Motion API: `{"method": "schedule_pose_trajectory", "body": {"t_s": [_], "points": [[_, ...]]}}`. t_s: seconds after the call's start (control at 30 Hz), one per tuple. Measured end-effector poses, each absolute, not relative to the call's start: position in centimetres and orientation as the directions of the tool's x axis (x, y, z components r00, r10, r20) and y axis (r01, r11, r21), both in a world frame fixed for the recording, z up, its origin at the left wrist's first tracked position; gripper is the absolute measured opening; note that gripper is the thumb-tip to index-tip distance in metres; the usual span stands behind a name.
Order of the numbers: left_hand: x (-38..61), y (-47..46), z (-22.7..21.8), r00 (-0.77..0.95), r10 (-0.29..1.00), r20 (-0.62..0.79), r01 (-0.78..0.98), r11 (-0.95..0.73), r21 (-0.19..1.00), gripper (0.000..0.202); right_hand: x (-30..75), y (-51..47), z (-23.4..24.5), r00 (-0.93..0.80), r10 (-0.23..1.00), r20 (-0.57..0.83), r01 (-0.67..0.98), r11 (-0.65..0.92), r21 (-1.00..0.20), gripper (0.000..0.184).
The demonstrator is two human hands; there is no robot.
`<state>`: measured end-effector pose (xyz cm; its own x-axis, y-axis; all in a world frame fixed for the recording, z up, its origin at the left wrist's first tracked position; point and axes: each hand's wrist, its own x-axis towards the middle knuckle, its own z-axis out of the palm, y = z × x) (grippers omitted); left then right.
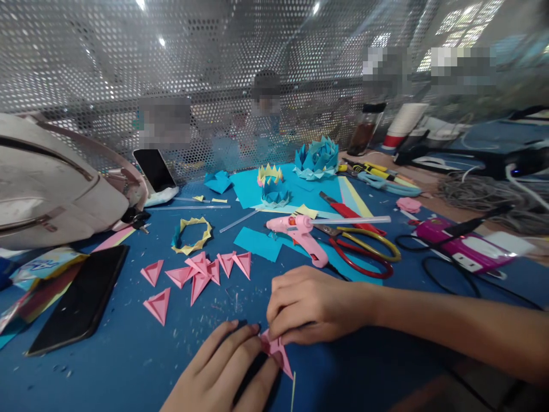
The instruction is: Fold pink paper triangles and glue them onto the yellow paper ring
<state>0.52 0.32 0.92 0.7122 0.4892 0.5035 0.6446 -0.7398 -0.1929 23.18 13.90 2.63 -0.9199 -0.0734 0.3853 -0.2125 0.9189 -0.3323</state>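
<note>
2 bare hands meet over 1 folded pink paper piece, which sits at 6 o'clock in the view, low over the blue tabletop. The right hand, at 1 o'clock from it, is curled nearly closed, fingertips and thumb on its upper end. The left hand, at 9 o'clock, is half open, its fingers loosely extended along the piece; I cannot tell whether it pinches or merely steadies it. Pink paper triangles lie towards 10 and 11 o'clock, a pink glue gun near 12. The piece is probably very light, crisp along its creases, soft across its flat faces and easily crushed; a gentle pinch on the layered fold suits it better than the thin point.
</note>
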Motion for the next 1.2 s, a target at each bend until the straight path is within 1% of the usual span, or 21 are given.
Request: {"method": "schedule_pose_trajectory", "body": {"t_s": [0.23, 0.4, 0.53, 0.6, 0.73, 0.8, 0.9, 0.97, 1.0, 1.07, 1.13, 1.2], "points": [[-0.2, 0.1, 1.2, 0.721, 0.507, 0.472, 0.652, -0.726, -0.218, 0.036, 23.1, 13.4, 2.7, -0.92, -0.1, 0.38, -0.197, 0.954, -0.227, 0.017], [-0.1, -0.1, 1.7, 0.742, 0.486, 0.462, 0.63, -0.741, -0.232, 0.039, 23.2, 13.2, 3.0, -0.927, -0.111, 0.359, -0.19, 0.962, -0.193, 0.017], [0.1, -0.1, 1.5, 0.711, 0.502, 0.493, 0.655, -0.727, -0.203, 0.042, 23.2, 13.1, 3.1, -0.923, -0.123, 0.365, -0.193, 0.968, -0.162, 0.018], [0.0, -0.1, 1.4, 0.735, 0.493, 0.466, 0.636, -0.739, -0.222, 0.044, 23.2, 13.0, 3.1, -0.924, -0.123, 0.362, -0.194, 0.967, -0.167, 0.019], [-0.3, -0.1, 1.5, 0.771, 0.465, 0.434, 0.604, -0.751, -0.267, 0.042, 23.2, 13.2, 2.8, -0.923, -0.1, 0.372, -0.186, 0.961, -0.203, 0.019], [-0.4, 0.0, 1.7, 0.78, 0.463, 0.421, 0.597, -0.752, -0.279, 0.04, 23.2, 13.3, 2.6, -0.913, -0.09, 0.399, -0.203, 0.946, -0.251, 0.016], [-0.2, 0.1, 1.6, 0.79, 0.466, 0.398, 0.59, -0.755, -0.286, 0.039, 23.3, 13.6, 2.6, -0.906, -0.032, 0.422, -0.22, 0.888, -0.404, 0.014], [0.1, 0.2, 1.4, 0.783, 0.472, 0.405, 0.597, -0.753, -0.277, 0.04, 23.3, 13.7, 2.9, -0.914, 0.045, 0.404, -0.184, 0.84, -0.51, 0.013], [0.3, 0.1, 1.3, 0.766, 0.48, 0.428, 0.613, -0.746, -0.261, 0.04, 23.3, 13.8, 3.0, -0.917, 0.08, 0.39, -0.159, 0.824, -0.544, 0.012], [0.6, 0.1, 1.1, 0.705, 0.5, 0.504, 0.659, -0.723, -0.205, 0.04, 23.4, 13.9, 3.3, -0.926, 0.11, 0.361, -0.123, 0.816, -0.565, 0.009], [0.9, 0.1, 0.8, 0.644, 0.509, 0.571, 0.693, -0.705, -0.154, 0.04, 23.4, 14.0, 3.4, -0.937, 0.1, 0.335, -0.11, 0.825, -0.555, 0.006], [1.0, 0.1, 0.6, 0.664, 0.497, 0.559, 0.677, -0.717, -0.167, 0.04, 23.4, 14.1, 3.3, -0.947, 0.091, 0.307, -0.098, 0.831, -0.548, 0.005]]}}
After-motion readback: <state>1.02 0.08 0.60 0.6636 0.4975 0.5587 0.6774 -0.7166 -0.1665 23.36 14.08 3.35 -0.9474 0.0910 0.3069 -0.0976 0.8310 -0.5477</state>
